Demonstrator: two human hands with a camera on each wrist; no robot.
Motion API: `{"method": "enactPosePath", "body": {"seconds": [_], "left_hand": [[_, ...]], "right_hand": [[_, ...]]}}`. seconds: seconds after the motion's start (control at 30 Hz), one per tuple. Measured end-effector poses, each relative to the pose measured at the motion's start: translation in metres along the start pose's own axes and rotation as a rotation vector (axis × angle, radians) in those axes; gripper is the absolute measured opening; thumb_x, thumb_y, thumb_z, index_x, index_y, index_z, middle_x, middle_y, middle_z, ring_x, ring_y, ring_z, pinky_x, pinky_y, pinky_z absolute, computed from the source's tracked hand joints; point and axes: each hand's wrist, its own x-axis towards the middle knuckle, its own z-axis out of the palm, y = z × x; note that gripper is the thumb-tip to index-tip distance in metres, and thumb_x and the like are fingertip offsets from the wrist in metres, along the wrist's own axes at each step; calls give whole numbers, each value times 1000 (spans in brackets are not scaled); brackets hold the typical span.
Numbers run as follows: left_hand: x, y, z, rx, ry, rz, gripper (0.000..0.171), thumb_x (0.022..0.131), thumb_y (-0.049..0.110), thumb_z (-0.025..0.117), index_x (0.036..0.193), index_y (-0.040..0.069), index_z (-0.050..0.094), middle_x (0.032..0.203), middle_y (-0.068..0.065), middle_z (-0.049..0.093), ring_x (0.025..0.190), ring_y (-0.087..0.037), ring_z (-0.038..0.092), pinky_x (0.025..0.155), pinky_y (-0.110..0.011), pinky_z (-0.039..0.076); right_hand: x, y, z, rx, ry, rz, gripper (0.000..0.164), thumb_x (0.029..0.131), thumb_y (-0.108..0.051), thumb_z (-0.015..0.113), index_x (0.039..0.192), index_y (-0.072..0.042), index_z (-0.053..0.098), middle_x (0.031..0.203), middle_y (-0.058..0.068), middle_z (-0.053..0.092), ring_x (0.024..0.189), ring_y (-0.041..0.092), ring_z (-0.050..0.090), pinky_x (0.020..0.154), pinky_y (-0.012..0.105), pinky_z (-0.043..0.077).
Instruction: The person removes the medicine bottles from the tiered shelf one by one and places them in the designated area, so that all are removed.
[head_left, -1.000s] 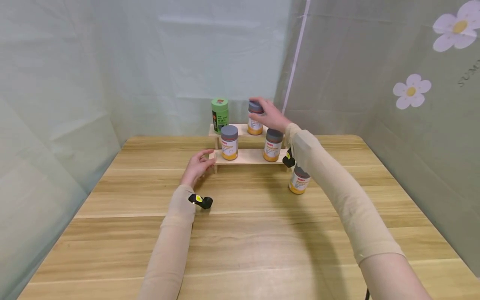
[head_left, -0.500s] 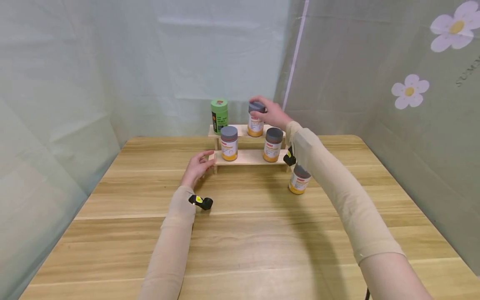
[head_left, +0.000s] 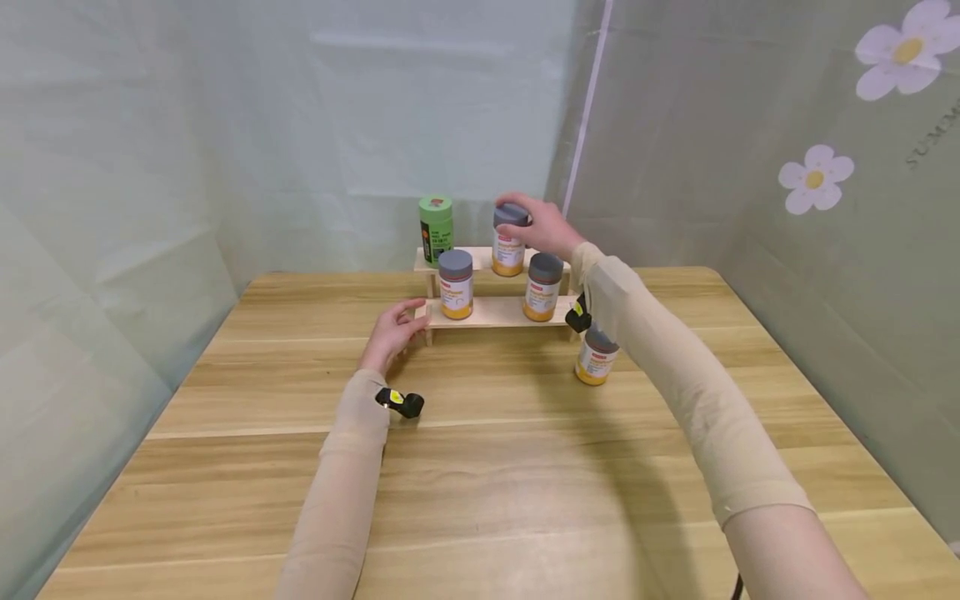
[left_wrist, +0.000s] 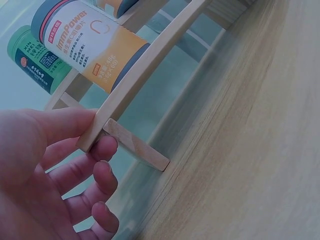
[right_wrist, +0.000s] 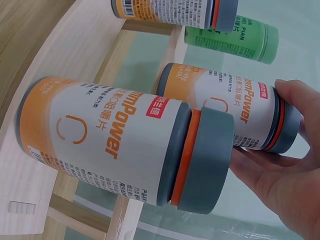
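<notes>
A small two-tier wooden shelf stands at the back of the table. My left hand pinches the left end of its lower board between thumb and fingers, as the left wrist view shows. On the upper tier, my right hand grips the grey lid of a white-and-orange supplement bottle; whether its base touches the board I cannot tell. Two like bottles stand upright on the lower tier, a left bottle and a right bottle. A green bottle stands on the upper tier's left end.
Another white-and-orange bottle stands on the wooden table, right of the shelf and partly behind my right wrist camera. A pale curtain hangs behind and along the sides.
The bottle in my right hand has shifted slightly toward the upper tier's front edge. My left hand stays on the shelf end. The head view has drifted a little.
</notes>
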Motion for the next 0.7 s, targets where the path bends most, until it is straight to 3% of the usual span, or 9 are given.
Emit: {"method": "enactPosePath", "body": {"seconds": [0.23, 0.43, 0.7], "left_hand": [[-1, -1, -1, 8, -7, -2, 49, 95, 22, 63, 141, 14, 50, 78, 0, 62, 66, -12, 54, 55, -23, 38], [1, -3, -3, 5, -4, 6, 48, 94, 22, 63, 140, 15, 51, 72, 4, 59, 61, -9, 51, 50, -21, 34], [-1, -3, -5, 13, -1, -27, 49, 94, 23, 64, 141, 16, 50, 75, 2, 58, 64, -11, 51, 50, -22, 34]], "right_hand": [[-6, -5, -1, -11, 10, -26, 48, 94, -29, 63, 139, -22, 48, 133, 17, 57, 106, 30, 64, 80, 38, 57], [-11, -12, 1, 11, -7, -51, 48, 94, -29, 64, 139, -22, 49, 132, 17, 57, 103, 32, 67, 78, 37, 58], [-18, -15, 9, -52, -24, -99, 48, 93, -31, 64, 138, -21, 50, 131, 17, 59, 96, 30, 69, 77, 37, 57]]}}
